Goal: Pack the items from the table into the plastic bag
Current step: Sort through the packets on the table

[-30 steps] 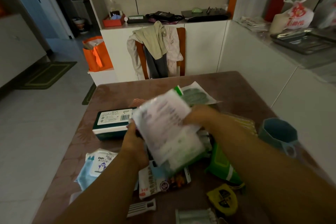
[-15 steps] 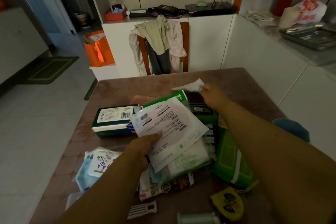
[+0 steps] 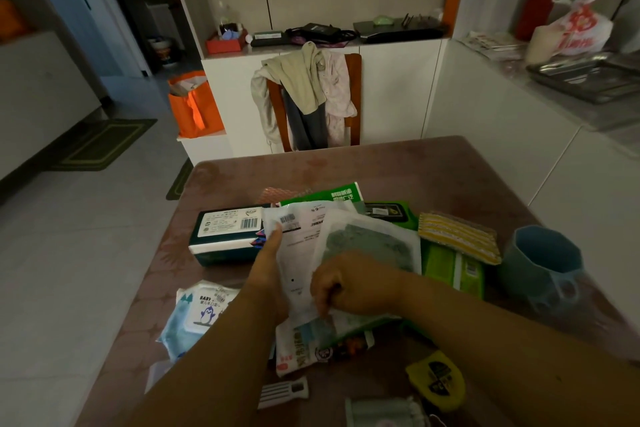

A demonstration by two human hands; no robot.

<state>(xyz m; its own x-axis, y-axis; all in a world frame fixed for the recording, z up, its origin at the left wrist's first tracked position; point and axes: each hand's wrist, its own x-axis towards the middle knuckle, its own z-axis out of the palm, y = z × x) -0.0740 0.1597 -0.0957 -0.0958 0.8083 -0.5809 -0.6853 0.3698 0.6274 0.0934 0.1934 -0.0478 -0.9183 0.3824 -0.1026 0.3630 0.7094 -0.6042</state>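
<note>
My left hand [image 3: 268, 274] holds a flat white packet [image 3: 298, 246] with a barcode, thumb up along its left edge. My right hand [image 3: 349, 288] pinches the lower edge of a second flat packet with a grey-green pad inside [image 3: 372, 244], laid over the first. Under them lies a green-and-white plastic bag [image 3: 337, 196] with printed lettering. Around them on the brown table [image 3: 398, 166] sit a dark green tissue box [image 3: 225, 230], a blue baby-wipes pack [image 3: 197, 314], a green wipes pack [image 3: 453, 269], a yellow striped sponge [image 3: 457, 234] and a blue cup [image 3: 543, 269].
A yellow tape measure [image 3: 436, 380], a white comb-like clip [image 3: 284, 392] and a snack packet [image 3: 304, 347] lie near the table's front edge. A chair draped with clothes [image 3: 308, 97] stands beyond the far edge. White counters run along the right.
My right hand went out to the far side, picked up the packet with the grey-green pad, and brought it back onto the white packet in my left hand.
</note>
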